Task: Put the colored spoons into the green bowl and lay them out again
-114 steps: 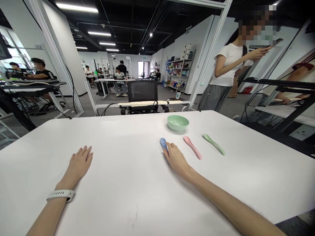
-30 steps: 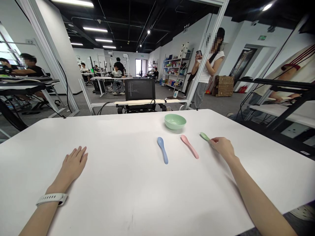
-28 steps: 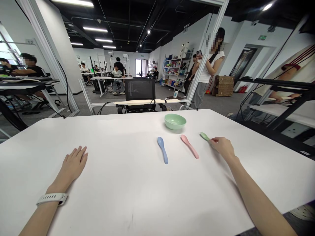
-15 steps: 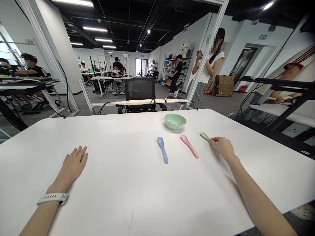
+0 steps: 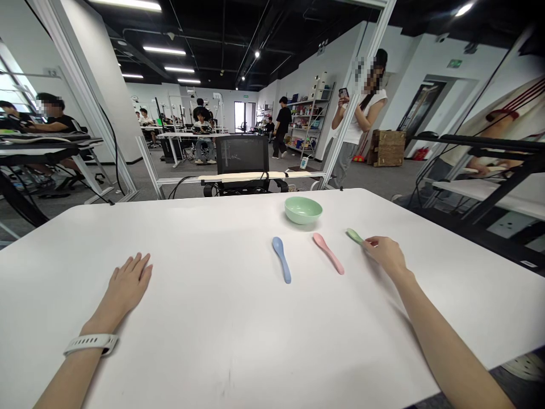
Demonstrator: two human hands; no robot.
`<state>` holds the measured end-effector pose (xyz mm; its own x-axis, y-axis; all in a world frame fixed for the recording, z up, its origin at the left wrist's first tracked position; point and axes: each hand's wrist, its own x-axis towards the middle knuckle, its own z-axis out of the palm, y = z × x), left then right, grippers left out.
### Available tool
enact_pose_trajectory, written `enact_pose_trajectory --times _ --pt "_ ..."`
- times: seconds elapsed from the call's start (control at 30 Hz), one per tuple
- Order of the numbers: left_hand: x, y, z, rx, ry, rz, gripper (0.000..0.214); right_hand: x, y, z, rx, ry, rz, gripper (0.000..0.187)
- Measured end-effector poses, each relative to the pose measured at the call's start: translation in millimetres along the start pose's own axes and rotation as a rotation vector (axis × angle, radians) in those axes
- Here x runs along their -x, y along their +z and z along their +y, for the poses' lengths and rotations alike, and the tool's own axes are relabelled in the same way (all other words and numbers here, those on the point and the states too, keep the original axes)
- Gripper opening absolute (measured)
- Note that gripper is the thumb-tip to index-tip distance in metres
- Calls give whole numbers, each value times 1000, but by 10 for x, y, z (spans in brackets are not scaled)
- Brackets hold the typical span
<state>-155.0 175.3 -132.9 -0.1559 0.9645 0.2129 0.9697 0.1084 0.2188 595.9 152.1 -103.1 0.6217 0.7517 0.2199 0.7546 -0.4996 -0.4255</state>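
the left hand [image 5: 128, 285] lies flat on the white worktop [image 5: 221, 352], its fingers [image 5: 137, 262] loosely spread and gripping nothing, with a white wristband [image 5: 91, 344] around the wrist. the right hand [image 5: 386, 255] is at the far right of the row of spoons, its fingers [image 5: 371, 242] curled lightly against the handle of a pale green plastic spoon [image 5: 354, 234]. the spoon still lies on the worktop, and i cannot tell whether the fingers are really grasping it or only touching it. just left of it lie a pink spoon [image 5: 327, 253] and then a blue spoon [image 5: 281, 260], well apart from the left hand. beyond the spoons, a pale green bowl [image 5: 303, 210] sits upright near the far edge. past the worktop, a person [image 5: 357, 122] stands holding up a phone [image 5: 344, 92], beside a wooden crate [image 5: 386, 148]. no writing on the things at hand can be read.
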Motion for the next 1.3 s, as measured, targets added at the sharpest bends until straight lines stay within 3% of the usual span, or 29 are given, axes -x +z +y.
enact_pose_trajectory --times 0.5,0.73,0.87,1.0,1.1,1.2,1.3 --pt "-16 -4 -34 -11 9 -22 75 -40 29 60 -42 -17 15 60" --pt "-40 36 -63 -32 6 -32 77 -66 66 110 -49 -8 4 40" --pt "-39 71 -80 -21 11 1 76 -79 71 129 -56 -39 45 39" --pt "-39 90 -92 -30 15 12 77 -16 28 -38 -141 -251 205 57" --pt "-54 88 -103 -50 22 7 73 218 19 -391 -272 -478 236 64" --pt "-72 82 -111 -63 26 3 71 646 80 -846 -353 -721 51 60" --pt "-74 82 -107 -66 12 -4 73 1119 173 -1214 -297 -908 -268 66"
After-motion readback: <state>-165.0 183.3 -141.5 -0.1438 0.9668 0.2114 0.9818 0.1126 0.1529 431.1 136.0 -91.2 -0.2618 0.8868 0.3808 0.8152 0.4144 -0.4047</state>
